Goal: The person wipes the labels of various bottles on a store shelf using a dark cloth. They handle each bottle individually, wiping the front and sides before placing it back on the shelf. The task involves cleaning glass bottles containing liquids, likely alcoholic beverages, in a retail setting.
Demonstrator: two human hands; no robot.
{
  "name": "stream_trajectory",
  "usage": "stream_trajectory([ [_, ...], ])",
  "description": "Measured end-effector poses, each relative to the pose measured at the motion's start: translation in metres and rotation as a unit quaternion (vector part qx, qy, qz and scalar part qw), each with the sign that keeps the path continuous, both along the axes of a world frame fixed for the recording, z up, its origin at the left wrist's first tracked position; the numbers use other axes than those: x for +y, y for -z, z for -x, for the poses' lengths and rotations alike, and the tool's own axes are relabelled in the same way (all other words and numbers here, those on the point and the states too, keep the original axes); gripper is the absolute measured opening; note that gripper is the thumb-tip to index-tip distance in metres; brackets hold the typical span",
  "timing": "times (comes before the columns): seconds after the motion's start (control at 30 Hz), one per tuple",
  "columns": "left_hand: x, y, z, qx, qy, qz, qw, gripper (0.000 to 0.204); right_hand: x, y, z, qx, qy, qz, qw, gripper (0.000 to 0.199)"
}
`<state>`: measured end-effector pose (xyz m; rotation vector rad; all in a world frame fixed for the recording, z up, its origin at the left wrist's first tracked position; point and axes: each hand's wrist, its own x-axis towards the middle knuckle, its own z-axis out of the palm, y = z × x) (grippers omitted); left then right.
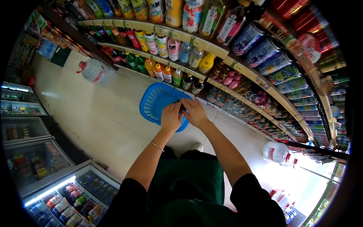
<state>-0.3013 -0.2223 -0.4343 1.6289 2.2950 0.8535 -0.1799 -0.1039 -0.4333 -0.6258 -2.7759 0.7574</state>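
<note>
My left hand (171,118) and my right hand (195,112) meet over a blue plastic shopping basket (153,102) that stands on the tiled floor in front of me. Both hands close on a small dark object (182,107) between them; what it is cannot be told. The basket's mesh walls show, and it looks empty as far as I can see. A thin bracelet circles my left wrist. I wear black sleeves and a green apron.
Shelves of drink bottles (166,45) curve across the top and right. Large water jugs lie on the floor at the upper left (92,70) and lower right (279,153). Glass-topped freezers (56,178) line the left side.
</note>
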Motion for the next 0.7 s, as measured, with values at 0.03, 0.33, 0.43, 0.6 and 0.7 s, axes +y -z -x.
stream_trajectory([
  [0.03,-0.001,0.025,-0.001,-0.006,0.0,0.006,1.0,0.055,-0.001,0.026,0.0,-0.006,0.0,0.007,1.0,0.054],
  [0.33,0.006,0.237,0.003,-0.029,-0.027,0.079,0.996,0.057,-0.001,0.243,0.015,-0.058,0.014,0.05,0.997,0.055],
  [0.43,0.013,0.304,0.008,-0.042,-0.047,0.071,0.996,0.053,0.0,0.307,0.032,-0.077,0.021,0.059,0.995,0.053],
  [0.6,0.024,0.404,0.024,-0.037,-0.037,0.151,0.987,0.048,0.004,0.405,0.063,-0.199,0.043,0.117,0.972,0.056],
  [0.7,0.028,0.456,0.036,-0.034,-0.012,0.208,0.977,0.054,0.003,0.438,0.085,-0.294,0.056,0.144,0.943,0.059],
])
